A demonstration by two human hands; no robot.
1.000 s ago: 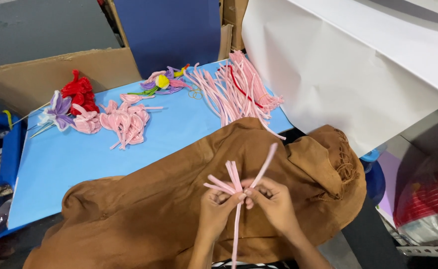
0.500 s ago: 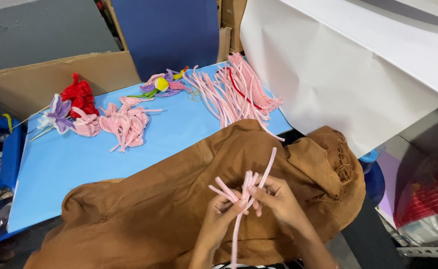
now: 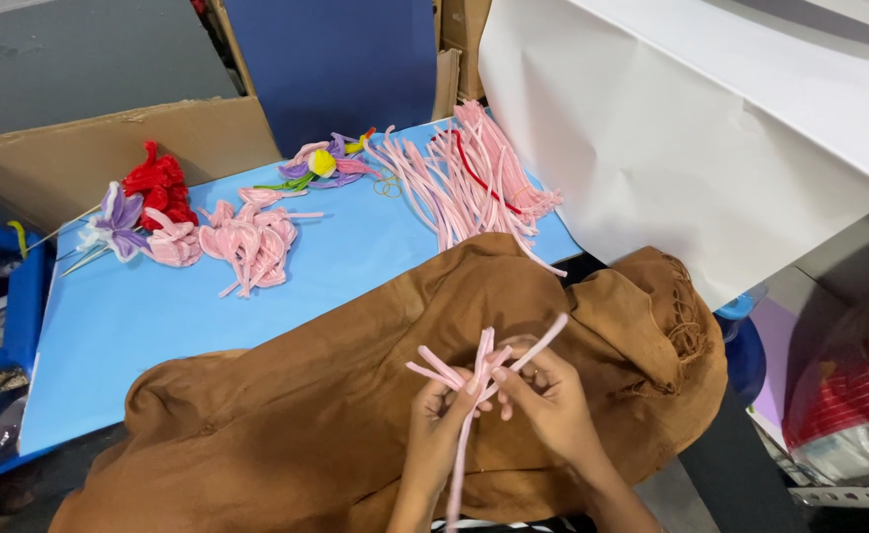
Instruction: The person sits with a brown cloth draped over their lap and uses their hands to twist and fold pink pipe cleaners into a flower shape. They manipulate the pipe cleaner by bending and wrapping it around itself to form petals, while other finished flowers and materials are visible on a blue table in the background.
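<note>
Pink pipe cleaners [image 3: 479, 370], a small bundle at lower centre of the head view, sit pinched between the left hand [image 3: 441, 419] and right hand [image 3: 550, 400], both grips closed on them above a brown cloth [image 3: 306, 415]. They look light, fuzzy and bendable, best held near the crossing; more lie on the blue counter [image 3: 138, 326].
</note>
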